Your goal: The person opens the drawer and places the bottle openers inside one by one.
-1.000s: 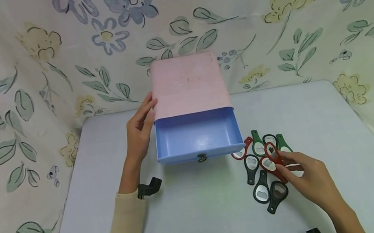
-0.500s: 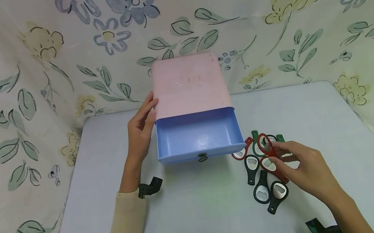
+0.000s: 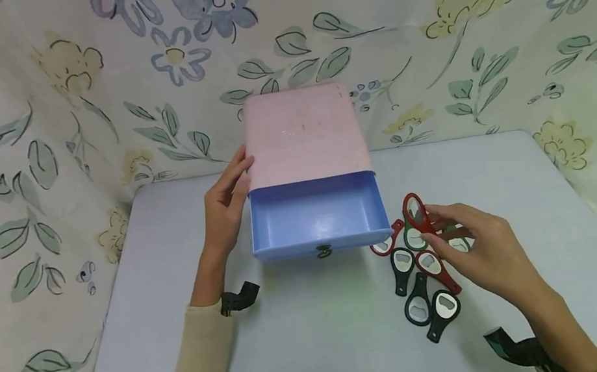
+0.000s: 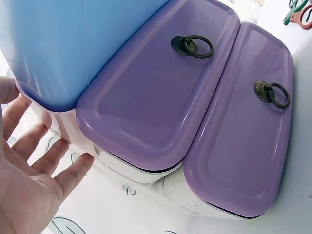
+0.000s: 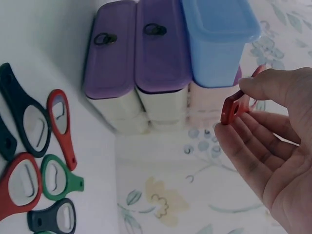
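Note:
A drawer unit with a pink top (image 3: 304, 135) stands on the table, its blue top drawer (image 3: 318, 235) pulled out with nothing seen inside. My left hand (image 3: 223, 215) rests against the unit's left side; in the left wrist view its fingers (image 4: 51, 156) are spread. My right hand (image 3: 487, 250) pinches a red bottle opener (image 5: 236, 107) between thumb and fingertips, raised right of the drawer's front corner. Several bottle openers lie below it, among them a red one (image 3: 437, 271), a black one (image 3: 404, 267) and a green one (image 5: 75, 183).
Two closed purple drawers, the middle one (image 4: 151, 92) and the bottom one (image 4: 243, 131), sit under the blue one, each with a ring pull. A floral cloth (image 3: 269, 13) hangs behind the white table (image 3: 315, 354) and at its sides.
My right hand has lifted the red bottle opener away from the pile, moving it farther back and slightly left. The left hand and the drawer unit stay as they were.

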`<state>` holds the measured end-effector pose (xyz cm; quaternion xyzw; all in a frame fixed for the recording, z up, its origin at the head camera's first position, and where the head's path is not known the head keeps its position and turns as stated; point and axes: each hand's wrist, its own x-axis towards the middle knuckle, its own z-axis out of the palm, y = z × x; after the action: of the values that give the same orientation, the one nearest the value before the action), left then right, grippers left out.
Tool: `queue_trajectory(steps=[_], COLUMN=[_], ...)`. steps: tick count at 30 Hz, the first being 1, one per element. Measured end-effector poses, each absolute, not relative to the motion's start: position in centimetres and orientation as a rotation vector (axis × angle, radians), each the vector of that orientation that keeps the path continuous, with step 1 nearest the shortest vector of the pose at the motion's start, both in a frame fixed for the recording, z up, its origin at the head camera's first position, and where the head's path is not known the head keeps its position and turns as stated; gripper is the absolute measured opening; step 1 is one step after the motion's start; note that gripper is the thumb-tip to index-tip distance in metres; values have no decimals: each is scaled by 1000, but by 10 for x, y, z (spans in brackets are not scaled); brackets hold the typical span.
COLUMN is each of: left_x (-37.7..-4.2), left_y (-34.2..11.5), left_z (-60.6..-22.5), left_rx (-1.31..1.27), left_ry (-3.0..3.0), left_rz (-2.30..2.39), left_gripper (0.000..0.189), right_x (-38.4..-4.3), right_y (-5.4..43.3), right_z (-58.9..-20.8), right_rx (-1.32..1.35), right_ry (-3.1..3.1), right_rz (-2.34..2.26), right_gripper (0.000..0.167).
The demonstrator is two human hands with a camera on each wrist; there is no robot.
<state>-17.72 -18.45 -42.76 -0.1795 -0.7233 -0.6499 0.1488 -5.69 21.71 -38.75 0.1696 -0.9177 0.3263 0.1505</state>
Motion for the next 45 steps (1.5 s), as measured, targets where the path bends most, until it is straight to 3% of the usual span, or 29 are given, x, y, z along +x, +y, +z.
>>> queue_trajectory(steps=[19, 45], left_x=[-178, -177], left_y=[-183, -183], left_z=[-428, -428], left_rx=[-508, -508], left_ry=[-2083, -2067], left_rz=[-1881, -1873], left_gripper=[40, 40], right_x=[-95, -135], right_y=[187, 131], right_z=[-335, -306], right_rx=[862, 1164], right_ry=[-2679, -2810], right_rz=[880, 769], right_gripper=[53, 43])
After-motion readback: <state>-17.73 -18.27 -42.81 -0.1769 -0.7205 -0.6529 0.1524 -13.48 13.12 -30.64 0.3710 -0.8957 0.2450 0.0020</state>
